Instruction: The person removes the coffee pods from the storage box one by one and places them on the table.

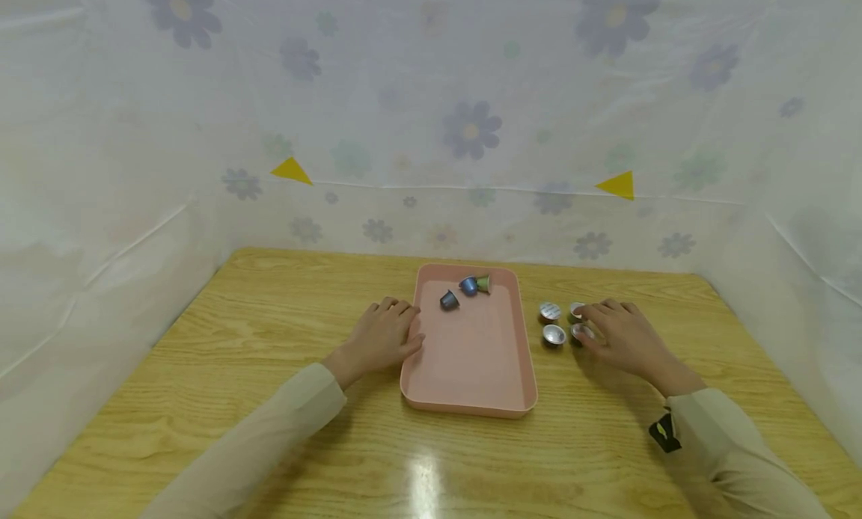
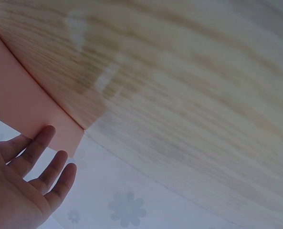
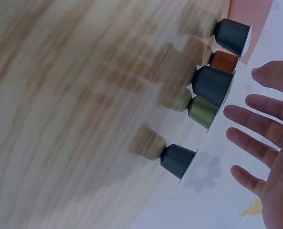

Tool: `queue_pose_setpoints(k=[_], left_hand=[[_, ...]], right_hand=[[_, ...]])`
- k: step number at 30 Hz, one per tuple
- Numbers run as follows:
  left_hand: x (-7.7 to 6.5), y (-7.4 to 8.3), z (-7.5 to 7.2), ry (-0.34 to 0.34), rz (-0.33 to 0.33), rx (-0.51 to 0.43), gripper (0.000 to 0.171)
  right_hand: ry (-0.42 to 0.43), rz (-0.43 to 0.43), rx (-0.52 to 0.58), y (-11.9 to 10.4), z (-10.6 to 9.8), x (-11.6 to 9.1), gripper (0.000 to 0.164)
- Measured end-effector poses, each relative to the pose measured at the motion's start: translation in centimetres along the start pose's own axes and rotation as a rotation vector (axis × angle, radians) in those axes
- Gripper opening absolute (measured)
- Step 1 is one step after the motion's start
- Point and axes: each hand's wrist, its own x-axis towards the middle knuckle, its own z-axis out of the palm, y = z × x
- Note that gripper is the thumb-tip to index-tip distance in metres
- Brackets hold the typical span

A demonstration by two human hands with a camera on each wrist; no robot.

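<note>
A shallow pink tray [image 1: 465, 354] lies on the table, with a dark coffee capsule [image 1: 449, 301], a blue capsule [image 1: 468, 286] and a green capsule [image 1: 484, 283] on their sides near its far end. My left hand [image 1: 384, 333] rests at the tray's left rim, fingers loosely extended; one fingertip [image 2: 47, 133] overlaps the outer wall in the left wrist view. To the tray's right, several capsules stand foil lid up, among them an orange one [image 3: 223, 61] and a green one [image 3: 203, 112]. My right hand [image 1: 622, 336] hovers close over them, fingers spread, partly covering the group from above.
The wooden table [image 1: 289, 295] has white flower-patterned sheeting [image 1: 404, 115] behind it and at both sides. Two yellow triangles [image 1: 616, 185] mark the back sheet. Below the right sleeve a small black piece [image 1: 665, 433] shows at the cuff.
</note>
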Motion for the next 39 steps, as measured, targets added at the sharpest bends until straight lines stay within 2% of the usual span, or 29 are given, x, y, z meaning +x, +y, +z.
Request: queue_pose_setpoints(k=[9, 16, 23, 33, 39], left_hand=[[0.0, 0.0, 0.0, 0.000, -0.004, -0.004, 0.051], [-0.1, 0.0, 0.0, 0.002, -0.002, -0.005, 0.051], [-0.1, 0.0, 0.0, -0.007, -0.003, -0.002, 0.052], [0.1, 0.0, 0.0, -0.007, -0.005, -0.021, 0.052], [0.0, -0.1, 0.0, 0.002, 0.003, -0.018, 0.052]], right_hand=[[0.015, -0.031, 0.007, -0.4, 0.3, 1.1, 0.033], [0.064, -0.072, 0.014, -0.9, 0.7, 2.1, 0.032], [0.010, -0.058, 0.024, -1.4, 0.9, 3.0, 0.031], [0.038, -0.100, 0.008, -2.2, 1.3, 4.6, 0.036], [0.033, -0.118, 0.007, -2.8, 1.6, 5.7, 0.032]])
